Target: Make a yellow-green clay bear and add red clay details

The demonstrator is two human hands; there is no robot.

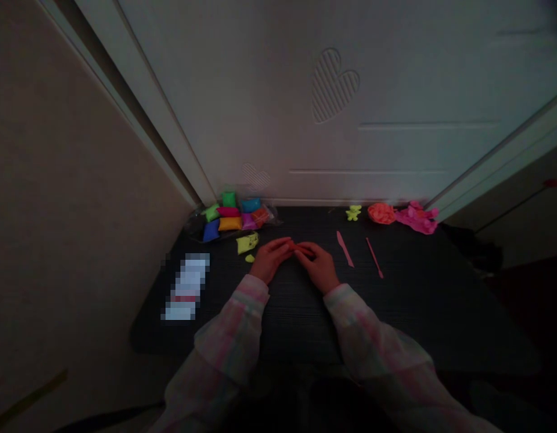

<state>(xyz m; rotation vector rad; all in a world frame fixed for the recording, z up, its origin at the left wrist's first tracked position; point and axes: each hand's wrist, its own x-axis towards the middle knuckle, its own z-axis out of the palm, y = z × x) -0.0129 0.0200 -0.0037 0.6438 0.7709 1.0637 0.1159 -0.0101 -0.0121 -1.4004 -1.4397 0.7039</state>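
My left hand point(271, 260) and my right hand point(319, 264) meet over the middle of the dark table. Between their fingertips is a small red piece point(294, 246), apparently modelling clay, mostly covered by the fingers. Both hands are closed on it. Just left of my left hand lie a yellow clay packet point(247, 243) and a small yellow lump of clay point(250, 258). To the right of my right hand, a pink plastic modelling knife point(345, 249) and a thin pink modelling stick point(374, 258) rest flat on the table.
Several coloured clay packets point(230, 224) lie in clear plastic at the back left. A blurred-out pale rectangle point(187, 287) is at the left. Along the back right sit a yellow bear-shaped figure point(353, 213), an orange clump point(381, 213) and a pink clump point(417, 218). A white panel point(260, 90) stands behind.
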